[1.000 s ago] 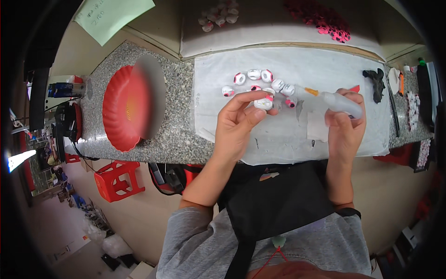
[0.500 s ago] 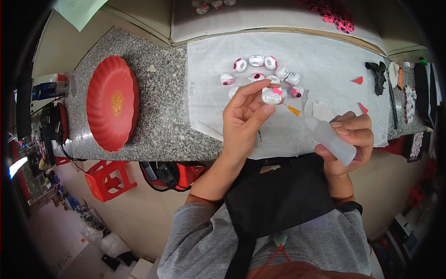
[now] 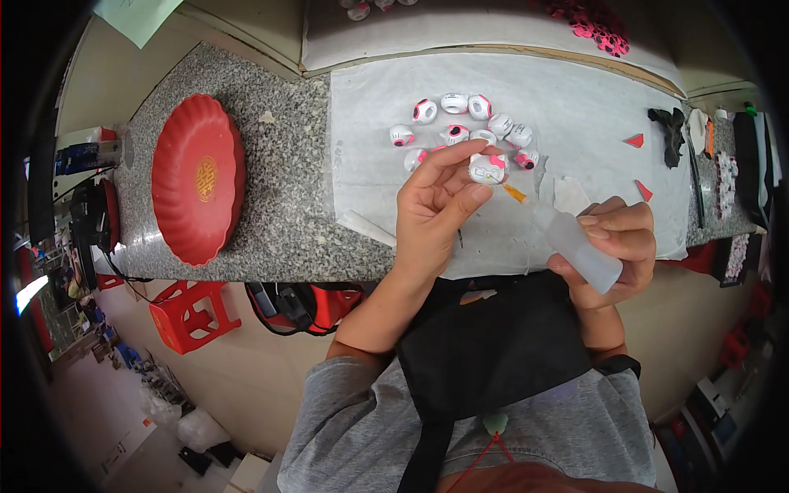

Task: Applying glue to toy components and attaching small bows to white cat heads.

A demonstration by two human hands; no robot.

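Between thumb and fingers, my left hand (image 3: 436,193) pinches a small white figurine head (image 3: 488,168) with a pink bow, its face turned up. My right hand (image 3: 618,246) is wrapped round a translucent squeeze bottle (image 3: 582,251) tilted toward the left. The bottle's orange needle tip (image 3: 515,193) points at the lower part of the figurine head; whether it touches, I cannot tell. Several similar white pieces with pink and black parts (image 3: 454,134) lie just beyond my left hand on white paper (image 3: 370,107).
On the granite counter to the left stands a red scalloped tray (image 3: 197,181). Pink scraps (image 3: 634,140) and a crumpled black thing (image 3: 667,135) lie on the paper's right side. A shelf (image 3: 460,37) at the back holds more pieces. Below the counter is a red stool (image 3: 196,316).
The bottle in my right hand has shifted slightly left, its needle tip nearer the figurine head. My left hand has turned the head slightly and moved it a little right.
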